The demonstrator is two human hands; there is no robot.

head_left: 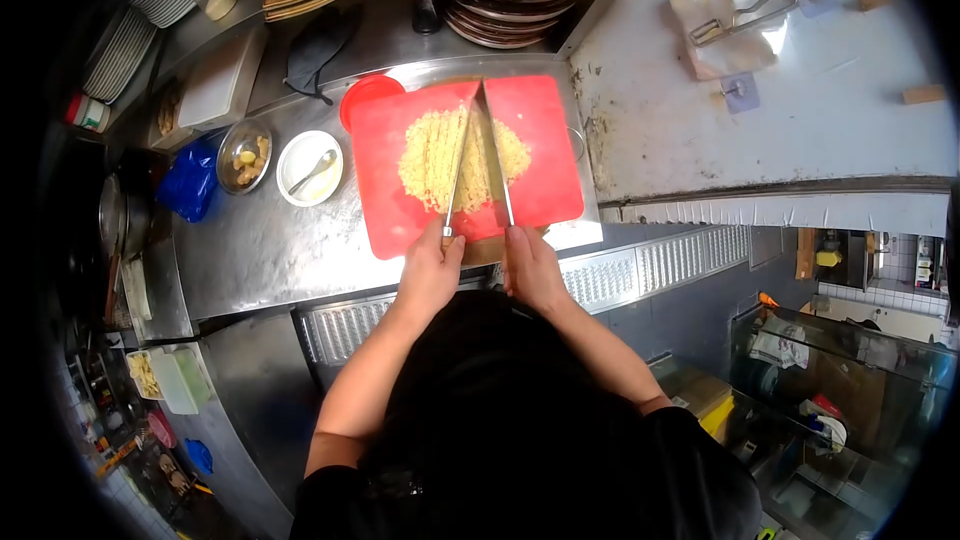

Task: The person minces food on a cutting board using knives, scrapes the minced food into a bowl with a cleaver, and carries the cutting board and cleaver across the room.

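Observation:
My left hand [430, 268] is wrapped round the handle of a kitchen knife [460, 168]. In my right hand [534, 268] is a second knife [494, 162]. Both blades point away from me, and their tips come together near the far edge of a red cutting board [385, 210]. Under and around the blades spreads a flat heap of finely chopped pale yellow food [430, 162], possibly garlic, scored with lines on its left side. I cannot tell whether the blades touch the board.
Left of the board are a white bowl [296, 192] with a spoon [312, 172], a metal bowl [238, 175] with food pieces and a blue plastic bag [188, 182]. A red lid [362, 90] lies behind the board. Stacked plates [505, 20] stand at the back; a white surface adjoins on the right.

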